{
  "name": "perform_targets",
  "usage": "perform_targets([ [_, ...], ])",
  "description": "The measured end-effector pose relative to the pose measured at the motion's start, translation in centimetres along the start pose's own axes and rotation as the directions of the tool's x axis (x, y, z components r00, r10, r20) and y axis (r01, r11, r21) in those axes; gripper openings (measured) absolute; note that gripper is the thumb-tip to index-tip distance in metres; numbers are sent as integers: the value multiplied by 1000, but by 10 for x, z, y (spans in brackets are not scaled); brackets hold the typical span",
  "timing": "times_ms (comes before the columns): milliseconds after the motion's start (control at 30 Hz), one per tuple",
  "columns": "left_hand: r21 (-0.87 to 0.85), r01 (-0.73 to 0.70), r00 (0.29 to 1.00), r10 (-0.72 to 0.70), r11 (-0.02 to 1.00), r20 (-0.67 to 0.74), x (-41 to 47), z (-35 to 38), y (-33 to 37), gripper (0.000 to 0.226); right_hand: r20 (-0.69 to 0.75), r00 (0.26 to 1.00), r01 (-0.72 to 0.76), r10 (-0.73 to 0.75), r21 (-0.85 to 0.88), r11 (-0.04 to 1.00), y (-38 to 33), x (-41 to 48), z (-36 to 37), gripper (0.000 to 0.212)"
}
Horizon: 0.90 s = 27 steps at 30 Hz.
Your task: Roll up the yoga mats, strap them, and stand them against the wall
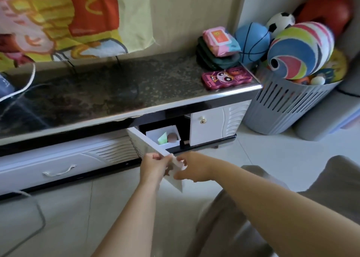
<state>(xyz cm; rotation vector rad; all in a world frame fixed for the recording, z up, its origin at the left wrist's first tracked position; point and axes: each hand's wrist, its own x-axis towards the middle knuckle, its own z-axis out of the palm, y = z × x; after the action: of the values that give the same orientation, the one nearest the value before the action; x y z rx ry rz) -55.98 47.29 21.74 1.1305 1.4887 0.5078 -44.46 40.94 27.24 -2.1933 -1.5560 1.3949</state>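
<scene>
No rolled or strapped yoga mat shows clearly. A grey flat sheet with a rounded corner [21, 217] lies on the floor at the lower left; I cannot tell whether it is a mat. A white cabinet door [145, 144] of the low TV stand stands swung open toward me. My left hand [153, 168] grips its outer edge from the left. My right hand [192, 168] pinches the same edge from the right. Inside the open compartment sits a white box [174, 142] holding a green item and a brown round item.
The stand's dark stone top [116, 89] carries a pink tin [226, 77] and stacked pouches with a wipes pack [218, 50]. A grey slatted basket [288, 104] full of balls stands to the right, a grey roll-shaped cushion [319, 126] beside it. My grey-clad knees are at the lower right.
</scene>
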Motion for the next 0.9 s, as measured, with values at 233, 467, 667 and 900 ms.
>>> perform_targets([
  [233, -62, 20, 999, -18, 998, 29, 42, 42, 17, 27, -354, 923, -128, 148, 80, 989, 21, 44, -33, 34],
  [467, -117, -69, 996, 75, 991, 47, 76, 58, 17, 14, -315, 824, 45, 470, 864, 501, 51, 101, -45, 34],
  [667, -55, -117, 992, 119, 992, 48, 98, 67, 23, 21, -236, 870, 81, 433, 935, 347, 48, 115, -45, 26],
  [900, -24, -115, 990, 116, 993, 85, 108, 73, 38, 39, -220, 895, 55, 387, 917, 395, 47, 103, -52, 28],
])
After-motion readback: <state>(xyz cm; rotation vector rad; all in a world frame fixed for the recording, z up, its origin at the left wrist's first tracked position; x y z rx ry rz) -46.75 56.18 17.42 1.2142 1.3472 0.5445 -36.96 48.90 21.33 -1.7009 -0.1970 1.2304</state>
